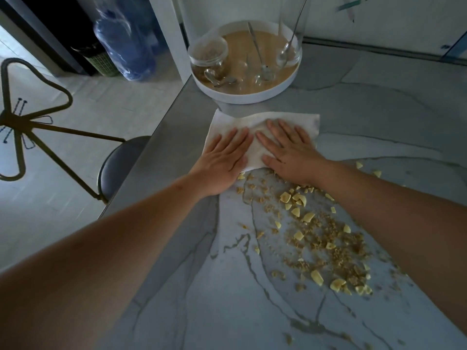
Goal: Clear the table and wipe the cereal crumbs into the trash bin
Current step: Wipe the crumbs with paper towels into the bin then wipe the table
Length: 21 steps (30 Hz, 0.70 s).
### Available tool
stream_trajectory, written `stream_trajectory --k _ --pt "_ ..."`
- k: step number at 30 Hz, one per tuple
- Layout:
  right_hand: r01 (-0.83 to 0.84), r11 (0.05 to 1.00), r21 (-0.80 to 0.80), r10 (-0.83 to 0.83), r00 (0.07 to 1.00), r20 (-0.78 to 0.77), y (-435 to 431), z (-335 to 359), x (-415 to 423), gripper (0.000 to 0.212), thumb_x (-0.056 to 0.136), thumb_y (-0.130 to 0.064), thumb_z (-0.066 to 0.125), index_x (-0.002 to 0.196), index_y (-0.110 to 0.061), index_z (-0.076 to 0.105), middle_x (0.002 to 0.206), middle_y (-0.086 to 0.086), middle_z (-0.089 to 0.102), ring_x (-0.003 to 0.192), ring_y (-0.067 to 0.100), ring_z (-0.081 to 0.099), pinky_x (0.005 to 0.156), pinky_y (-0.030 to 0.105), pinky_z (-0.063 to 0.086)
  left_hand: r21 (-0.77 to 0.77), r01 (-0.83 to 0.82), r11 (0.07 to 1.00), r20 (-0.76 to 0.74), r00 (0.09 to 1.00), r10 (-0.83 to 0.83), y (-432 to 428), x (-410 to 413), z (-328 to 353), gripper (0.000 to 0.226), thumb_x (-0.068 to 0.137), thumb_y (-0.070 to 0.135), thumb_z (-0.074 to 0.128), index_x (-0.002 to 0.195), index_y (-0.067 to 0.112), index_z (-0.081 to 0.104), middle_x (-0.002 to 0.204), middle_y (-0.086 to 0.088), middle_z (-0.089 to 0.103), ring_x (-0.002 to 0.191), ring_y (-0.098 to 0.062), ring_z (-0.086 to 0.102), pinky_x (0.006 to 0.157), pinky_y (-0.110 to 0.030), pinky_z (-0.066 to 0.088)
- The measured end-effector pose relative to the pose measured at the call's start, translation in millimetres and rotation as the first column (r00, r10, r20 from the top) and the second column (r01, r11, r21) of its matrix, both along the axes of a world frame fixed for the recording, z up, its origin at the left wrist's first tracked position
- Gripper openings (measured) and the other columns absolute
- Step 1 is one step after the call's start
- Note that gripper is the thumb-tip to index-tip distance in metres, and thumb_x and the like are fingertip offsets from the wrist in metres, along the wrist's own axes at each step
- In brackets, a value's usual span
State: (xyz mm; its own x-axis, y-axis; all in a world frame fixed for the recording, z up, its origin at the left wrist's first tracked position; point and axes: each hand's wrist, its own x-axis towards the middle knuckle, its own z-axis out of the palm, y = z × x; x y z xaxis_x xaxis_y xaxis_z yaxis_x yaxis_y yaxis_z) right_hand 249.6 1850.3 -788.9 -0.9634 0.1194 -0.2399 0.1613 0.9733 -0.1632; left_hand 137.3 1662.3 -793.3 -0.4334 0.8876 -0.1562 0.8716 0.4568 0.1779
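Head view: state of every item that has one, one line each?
paper towel, spread flat on the table, under both hands.
left hand, fingers straight, pressing the towel.
right hand, fingers straight, pressing the towel.
cereal crumbs, scattered on the table, not yet wiped.
jar, upright on the tray, partly filled.
tray, on the table behind the towel.

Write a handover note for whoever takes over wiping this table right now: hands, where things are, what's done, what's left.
Left hand and right hand: both open, pressed flat on the paper towel.
Cereal crumbs: scattered on the table on the near side of the towel.
Tray of glassware: beyond the towel, at the table's far end.
Done: towel laid down. Left: wipe crumbs into the bin, not clearly in view.
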Motion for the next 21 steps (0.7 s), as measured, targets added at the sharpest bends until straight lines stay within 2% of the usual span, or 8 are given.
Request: stream_trajectory --k 13,15,17,19,21 --pt "-0.095 0.995 0.011 0.095 0.995 -0.008 -43 0 18 0.059 0.101 -0.047 0.017 0.152 -0.038 -0.011 0.160 -0.004 -0.024 0.146 0.015 -0.024 0.119 0.042 -0.014 0.048 -0.134 0.990 0.034 0.991 0.133 -54 49 -7 0.057 0.103 0.042 0.012 0.156 0.026 -0.002 0.164 0.009 -0.008 0.150 -0.010 -0.011 0.123 -0.035 -0.007" --pt "-0.109 0.994 -0.009 0.109 0.994 -0.007 -44 0 21 0.057 0.100 -0.049 0.013 0.152 -0.038 -0.010 0.160 -0.006 -0.023 0.146 0.014 -0.024 0.119 0.041 -0.014 0.066 -0.150 0.986 0.043 0.988 0.148 -59 56 -8 0.061 0.099 0.048 0.006 0.156 0.025 0.000 0.164 0.009 -0.006 0.151 -0.010 -0.010 0.123 -0.036 -0.007" --pt "-0.136 0.990 -0.019 0.136 0.991 -0.008 -45 0 23 0.063 0.092 -0.057 0.001 0.151 -0.040 -0.010 0.160 -0.007 -0.024 0.146 0.013 -0.025 0.119 0.041 -0.014 0.083 -0.174 0.981 0.048 0.984 0.170 -63 63 -8 0.067 0.095 0.051 0.000 0.156 0.025 0.001 0.164 0.009 -0.004 0.151 -0.011 -0.008 0.122 -0.036 -0.007" --pt "-0.159 0.987 -0.017 0.159 0.987 -0.002 -48 1 26 0.074 0.080 -0.063 -0.010 0.151 -0.041 -0.011 0.160 -0.007 -0.024 0.146 0.012 -0.025 0.119 0.040 -0.014 0.085 -0.208 0.974 0.055 0.977 0.204 -66 72 -9 0.062 0.100 0.048 0.006 0.156 0.024 0.002 0.165 0.008 -0.003 0.151 -0.011 -0.008 0.122 -0.035 -0.009" --pt "-0.180 0.984 -0.007 0.180 0.984 0.002 -49 1 30 0.076 0.077 -0.063 -0.012 0.150 -0.041 -0.011 0.160 -0.008 -0.023 0.146 0.012 -0.024 0.119 0.040 -0.014 0.080 -0.238 0.968 0.054 0.971 0.234 -67 82 -10 0.057 0.104 0.043 0.012 0.156 0.024 0.000 0.165 0.008 -0.004 0.151 -0.011 -0.009 0.121 -0.034 -0.011"
